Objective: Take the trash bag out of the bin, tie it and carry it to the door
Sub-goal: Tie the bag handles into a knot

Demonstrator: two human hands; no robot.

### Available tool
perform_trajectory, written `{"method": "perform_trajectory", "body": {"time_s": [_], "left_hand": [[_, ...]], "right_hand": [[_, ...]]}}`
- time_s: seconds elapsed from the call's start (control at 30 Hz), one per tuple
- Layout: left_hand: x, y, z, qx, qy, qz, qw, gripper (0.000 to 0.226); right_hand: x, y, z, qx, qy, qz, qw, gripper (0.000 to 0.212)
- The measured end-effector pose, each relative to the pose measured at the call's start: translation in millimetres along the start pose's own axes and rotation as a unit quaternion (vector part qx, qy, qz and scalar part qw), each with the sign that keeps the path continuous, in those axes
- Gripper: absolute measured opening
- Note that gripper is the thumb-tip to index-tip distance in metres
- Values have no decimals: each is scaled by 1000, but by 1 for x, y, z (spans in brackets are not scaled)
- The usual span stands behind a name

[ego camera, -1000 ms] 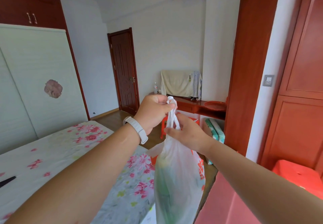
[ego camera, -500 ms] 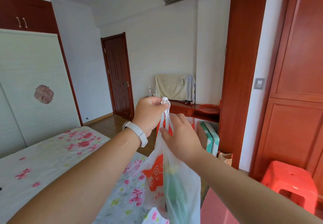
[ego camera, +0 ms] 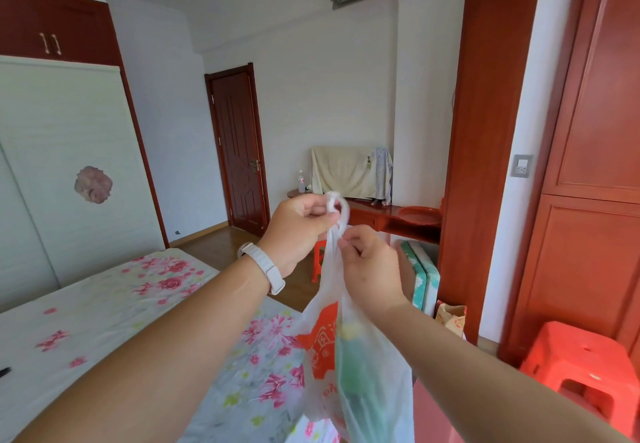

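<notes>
Trash bag (ego camera: pixel 360 356) of thin, see-through white plastic hangs in mid-air in front of the person, above the near edge of the bed (ego camera: pixel 104 321). It bears a red printed emblem on its left face, and green and yellow contents show dimly through the film. Its top is gathered into twisted handles that end in a small loop. The left hand (ego camera: pixel 298 231), with a pale band at the wrist, is closed around that loop at the top of the bag. The right hand (ego camera: pixel 369 266), just below and right of it, pinches the twisted neck between curled fingers. Beyond the bag stands a red desk (ego camera: pixel 391 221), and left of that the closed dark door (ego camera: pixel 239 152). Right of the bag sits a red stool (ego camera: pixel 581 366)
</notes>
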State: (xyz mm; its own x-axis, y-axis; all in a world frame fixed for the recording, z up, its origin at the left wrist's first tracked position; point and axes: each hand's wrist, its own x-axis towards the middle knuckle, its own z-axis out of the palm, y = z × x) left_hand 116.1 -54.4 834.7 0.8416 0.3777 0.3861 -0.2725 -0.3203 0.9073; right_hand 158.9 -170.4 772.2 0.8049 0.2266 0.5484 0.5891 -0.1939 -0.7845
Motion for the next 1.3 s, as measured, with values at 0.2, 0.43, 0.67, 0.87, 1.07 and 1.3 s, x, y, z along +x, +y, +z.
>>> {"method": "perform_trajectory", "body": {"time_s": [0.2,0.43,0.67,0.87,1.07,1.3], "left_hand": [[0,10,-1,37,0,50,998,21],[5,3,-9,-39,70,21,997,20],[2,10,-8,-119,16,25,992,20],[7,18,5,-49,-21,21,998,23],[6,13,-5,14,-17,10,1000,21],[-4,3,-15,62,-8,-7,998,16]], "right_hand": [[13,-13,2,64,27,68,995,12],[19,-15,-3,163,18,119,979,11],[27,-14,-10,120,-19,88,989,10],[29,-20,-7,155,-183,55,969,14],[30,-17,-17,188,-337,100,917,20],[23,-15,-21,117,-347,35,930,20]]}}
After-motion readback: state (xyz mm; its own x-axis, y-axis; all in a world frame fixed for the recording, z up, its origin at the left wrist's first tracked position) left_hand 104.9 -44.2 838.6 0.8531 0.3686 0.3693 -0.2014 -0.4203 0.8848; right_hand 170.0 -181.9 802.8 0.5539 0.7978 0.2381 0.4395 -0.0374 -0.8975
